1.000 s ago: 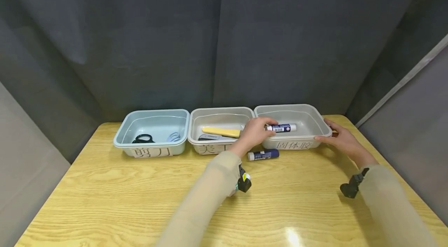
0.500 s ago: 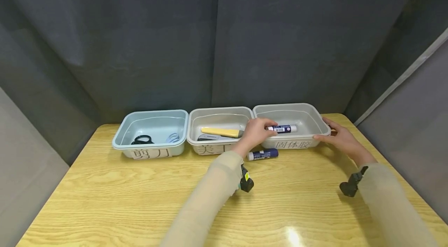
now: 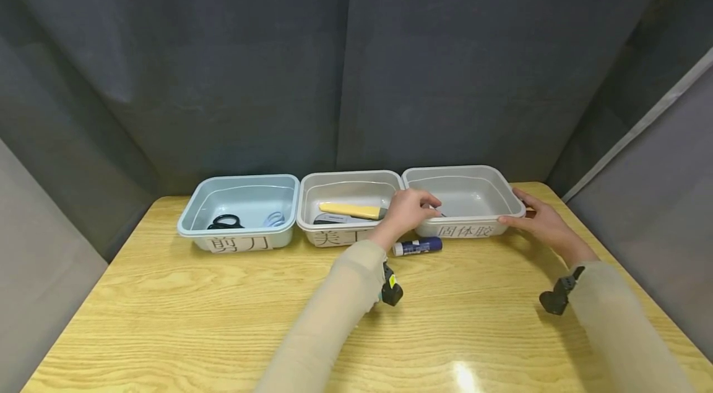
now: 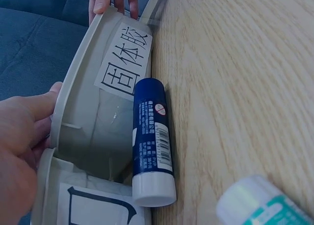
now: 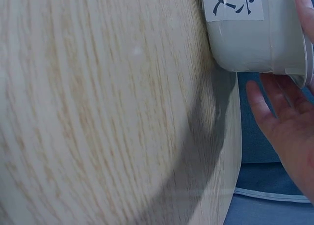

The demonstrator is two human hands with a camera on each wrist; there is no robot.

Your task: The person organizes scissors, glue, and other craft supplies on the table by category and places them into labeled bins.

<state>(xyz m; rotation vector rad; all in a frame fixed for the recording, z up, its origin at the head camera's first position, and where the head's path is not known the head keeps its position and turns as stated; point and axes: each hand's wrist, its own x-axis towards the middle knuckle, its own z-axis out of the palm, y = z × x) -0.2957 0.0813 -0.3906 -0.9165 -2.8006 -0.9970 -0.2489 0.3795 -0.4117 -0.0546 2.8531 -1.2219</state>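
My left hand [image 3: 409,212] reaches over the near left corner of the grey plastic bin [image 3: 465,230] at the right, thumb and fingers apart above it. Between them shows a small bit of a glue stick lying low in the bin; the front wall hides the rest. My right hand [image 3: 543,226] grips that bin's right corner, with the thumb on the front rim and fingers round the side, as the right wrist view also shows. A blue glue stick with a white end [image 4: 153,141] lies on the table along the bin's front.
The middle grey bin [image 3: 338,237] contains a yellow-handled cutter [image 3: 351,211] and a dark one. At left, a light-blue bin [image 3: 239,242] has black scissors [image 3: 225,221] and pale blue ones. A white and teal tube [image 4: 265,205] lies near my left wrist. Dark curtains stand behind.
The glue stick that my left hand held over the right bin has dropped down into it, mostly out of sight. Both hands stay nearly where they were.
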